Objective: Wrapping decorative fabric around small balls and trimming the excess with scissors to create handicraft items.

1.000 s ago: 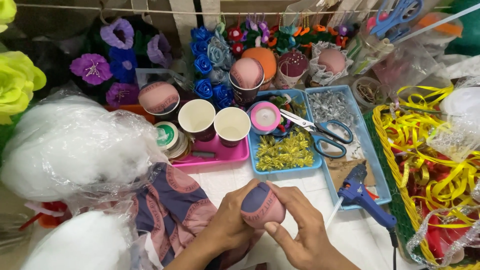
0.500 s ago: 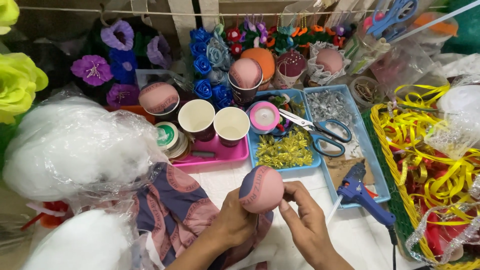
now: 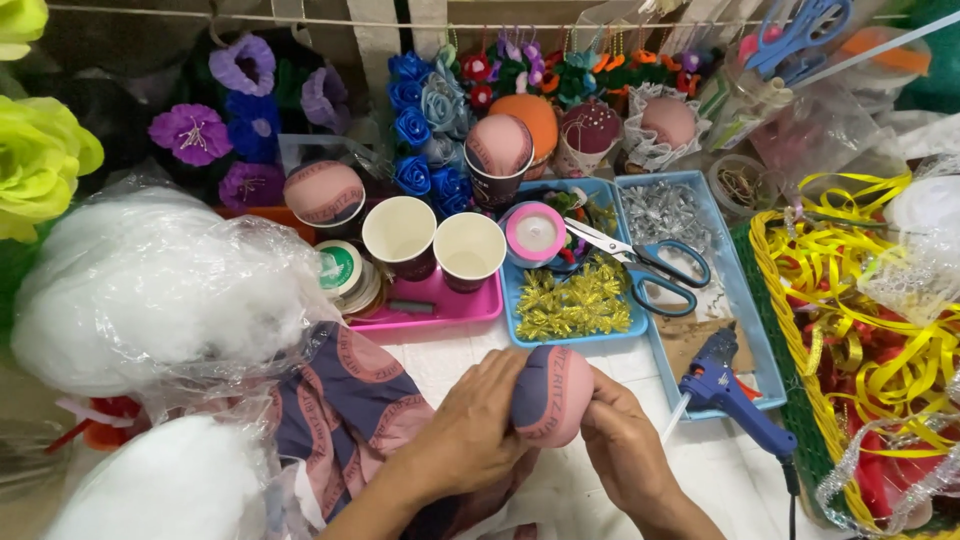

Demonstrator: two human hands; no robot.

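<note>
Hands, left hand point(image 3: 480, 425) and right hand point(image 3: 620, 440), clasp a stuffed fabric ball point(image 3: 552, 395), seemingly just above the patterned cloth point(image 3: 360, 400).

ball: the pink-and-navy fabric-covered stuffed ball point(image 3: 552, 395) now sits turned, navy band up, pink face toward the camera
hands: left hand point(image 3: 478, 425) and right hand point(image 3: 625, 440) now cup it from both sides

A white table point(image 3: 700, 470) carries a pink tray point(image 3: 440, 312), a small blue tray point(image 3: 575, 337) just beside it and a larger blue tray point(image 3: 745, 330) further right. A blue glue gun point(image 3: 730, 395) rests half on the table (its nozzle over the bare top). Patterned cloth point(image 3: 350, 405) and bagged white stuffing point(image 3: 150, 290) lie left.
</note>
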